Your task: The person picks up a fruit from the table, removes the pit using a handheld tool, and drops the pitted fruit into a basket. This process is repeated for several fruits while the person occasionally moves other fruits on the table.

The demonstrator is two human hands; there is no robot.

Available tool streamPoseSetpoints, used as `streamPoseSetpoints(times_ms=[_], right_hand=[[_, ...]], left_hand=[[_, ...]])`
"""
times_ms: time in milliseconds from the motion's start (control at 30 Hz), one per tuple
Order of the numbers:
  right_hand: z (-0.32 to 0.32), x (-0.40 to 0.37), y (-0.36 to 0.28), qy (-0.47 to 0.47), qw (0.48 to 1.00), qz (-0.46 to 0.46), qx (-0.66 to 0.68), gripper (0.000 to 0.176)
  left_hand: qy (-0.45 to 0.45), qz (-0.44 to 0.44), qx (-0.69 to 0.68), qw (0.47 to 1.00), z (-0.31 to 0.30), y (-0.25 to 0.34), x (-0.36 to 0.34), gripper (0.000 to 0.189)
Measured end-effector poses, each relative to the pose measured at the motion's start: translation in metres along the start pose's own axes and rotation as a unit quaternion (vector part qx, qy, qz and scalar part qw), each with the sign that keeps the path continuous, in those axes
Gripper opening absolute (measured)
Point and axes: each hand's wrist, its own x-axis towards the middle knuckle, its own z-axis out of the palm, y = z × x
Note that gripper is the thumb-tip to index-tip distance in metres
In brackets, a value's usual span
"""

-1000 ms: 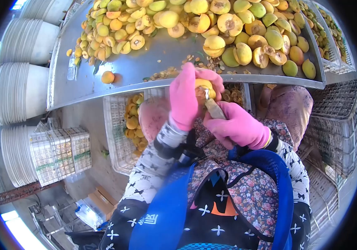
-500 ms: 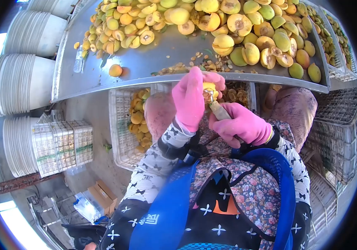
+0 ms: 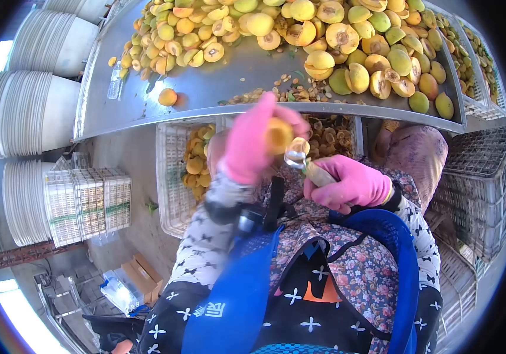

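Note:
My left hand (image 3: 248,144), in a pink glove and blurred by motion, is closed around a yellow peach half (image 3: 279,136). Close to its right, my pink-gloved right hand (image 3: 356,184) grips the pale handle of a pitting spoon (image 3: 319,174), whose looped metal end points up and left. A peach pit (image 3: 298,146) sits at that metal end, apart from the fruit. Beyond both hands, a heap of whole and cut peaches (image 3: 341,38) lies on the metal table (image 3: 126,112). Loose pits and scraps (image 3: 300,92) are scattered near its front edge.
Below the table edge stand a white crate (image 3: 173,177) with peach pieces and another container of pit scraps (image 3: 333,133). Stacked white tubs (image 3: 25,118) and crates (image 3: 87,206) are at left. More crates (image 3: 477,189) stand at right. A single peach (image 3: 167,97) and a plastic bottle (image 3: 115,82) lie on the table.
My left hand has moved left and down with the peach half, away from the spoon. The spoon's metal end and a pit, earlier at the fruit, now show clear of it.

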Motion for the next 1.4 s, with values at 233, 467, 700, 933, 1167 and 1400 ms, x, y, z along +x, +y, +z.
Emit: streamPoseSetpoints(times_ms=[233,467,700,933,1167,1400], right_hand=[[-0.018,-0.010,0.006,0.124,0.910,0.032,-0.394,0.038],[-0.027,-0.012,0.015,0.170,0.911,0.024,-0.375,0.035],[-0.031,-0.032,0.002,0.253,0.926,-0.009,-0.281,0.028],[-0.015,0.013,0.000,0.426,0.695,-0.325,-0.479,0.029],[-0.018,0.021,0.002,0.437,0.606,-0.192,-0.637,0.033],[-0.023,0.016,0.004,0.435,0.587,-0.181,-0.658,0.032]], left_hand=[[0.136,0.063,0.315,0.937,-0.097,0.046,-0.014,0.035],[0.115,0.069,0.456,0.880,0.035,-0.029,0.139,0.065],[0.111,-0.009,0.085,0.990,-0.017,-0.036,0.129,0.057],[0.059,-0.085,-0.154,0.983,0.023,0.017,0.045,0.051],[0.065,-0.137,-0.007,0.988,0.033,0.007,0.026,0.057],[0.046,-0.107,0.039,0.992,0.038,0.010,0.027,0.050]])
